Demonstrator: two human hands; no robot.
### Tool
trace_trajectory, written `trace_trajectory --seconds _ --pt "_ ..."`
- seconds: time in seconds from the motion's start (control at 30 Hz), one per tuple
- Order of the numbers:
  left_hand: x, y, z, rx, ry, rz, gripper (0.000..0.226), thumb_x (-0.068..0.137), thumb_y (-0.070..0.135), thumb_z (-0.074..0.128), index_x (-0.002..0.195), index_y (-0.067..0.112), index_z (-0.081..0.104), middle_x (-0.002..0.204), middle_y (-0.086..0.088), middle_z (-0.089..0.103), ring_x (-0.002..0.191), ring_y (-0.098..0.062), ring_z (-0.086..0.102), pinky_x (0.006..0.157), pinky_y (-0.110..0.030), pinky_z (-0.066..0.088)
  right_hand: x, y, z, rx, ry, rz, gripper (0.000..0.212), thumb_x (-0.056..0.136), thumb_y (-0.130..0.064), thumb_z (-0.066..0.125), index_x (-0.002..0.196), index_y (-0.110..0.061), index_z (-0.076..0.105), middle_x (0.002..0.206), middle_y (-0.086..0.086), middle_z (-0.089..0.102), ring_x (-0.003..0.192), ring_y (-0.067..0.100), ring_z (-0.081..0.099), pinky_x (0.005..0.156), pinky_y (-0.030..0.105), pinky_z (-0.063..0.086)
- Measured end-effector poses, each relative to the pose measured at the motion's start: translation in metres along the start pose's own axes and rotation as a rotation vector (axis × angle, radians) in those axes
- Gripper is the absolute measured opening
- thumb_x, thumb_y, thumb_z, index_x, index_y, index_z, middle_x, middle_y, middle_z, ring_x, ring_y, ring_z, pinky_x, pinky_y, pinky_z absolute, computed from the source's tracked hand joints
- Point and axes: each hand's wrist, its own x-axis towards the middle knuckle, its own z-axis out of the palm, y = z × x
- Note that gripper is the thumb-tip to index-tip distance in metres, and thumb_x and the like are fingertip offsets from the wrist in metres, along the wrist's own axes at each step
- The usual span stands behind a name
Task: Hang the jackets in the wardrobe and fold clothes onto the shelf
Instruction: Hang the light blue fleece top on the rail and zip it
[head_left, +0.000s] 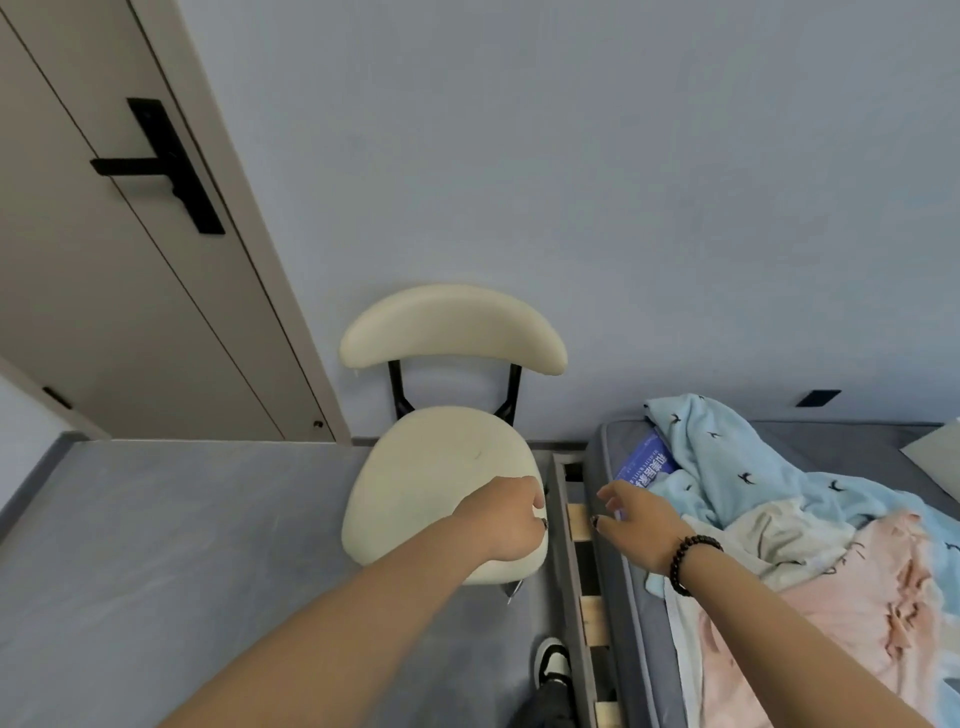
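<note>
- Soft, even daylight is filling the room; no glare is showing anywhere.
- The cream chair (441, 483) is casting only a faint shadow.
- Wide-angle distortion is bending the door (130, 260) at the left edge.
- Detail is looking slightly soft throughout.

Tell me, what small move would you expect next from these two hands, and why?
Probably the right hand, open with a dark bead bracelet at its wrist, reaches on to the light blue bird-print blanket rumpled on the grey mattress. It already points there, while the left hand curls at the edge of the empty cream padded chair seat.
</note>
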Motion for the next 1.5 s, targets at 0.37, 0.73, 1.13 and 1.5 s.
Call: trace_trajectory --seconds 0.37,0.73,1.13,1.5 --pt "0.181 0.081 -0.011 -0.008 -0.096 -0.123 0.029 0.095 0.021 0.046 0.123 0.02 0.052 0.122 -0.001 0.058 0.106 -0.022 0.056 0.088 -0.034 0.049 0.173 0.12 -0.07 0.066 -0.115 0.129 0.035 0.095 -0.02 0.05 0.129 -0.012 0.05 0.127 0.008 0.057 0.105 0.02 0.055 0.083 0.02 0.041" --pt "0.324 0.106 0.034 0.019 -0.173 -0.173 0.028 0.094 0.017 0.044 0.12 0.021 0.055 0.117 -0.001 0.06 0.103 -0.019 0.057 0.091 -0.036 0.051 0.304 0.262 -0.044 -0.236 -0.094 0.285 0.037 0.088 -0.02 0.049 0.125 -0.014 0.045 0.132 0.009 0.042 0.12 0.027 0.042 0.096 0.036 0.042" --pt "0.365 0.113 0.092 0.025 -0.294 -0.194 0.024 0.093 0.018 0.045 0.114 0.019 0.056 0.113 -0.001 0.062 0.1 -0.018 0.058 0.09 -0.038 0.052 0.295 0.356 -0.018 -0.582 0.073 0.338 0.072 0.095 -0.02 0.042 0.15 -0.01 -0.002 0.149 0.012 0.023 0.115 0.023 0.048 0.086 0.03 0.051" --pt "0.346 0.147 0.088 0.027 -0.29 -0.166 0.027 0.093 0.018 0.046 0.119 0.021 0.055 0.12 0.001 0.058 0.102 -0.016 0.056 0.084 -0.029 0.048 0.272 0.324 -0.072 -0.354 -0.2 0.272 0.018 0.09 -0.014 0.049 0.076 -0.017 0.038 0.102 0.003 0.053 0.093 0.02 0.057 0.081 0.027 0.049"
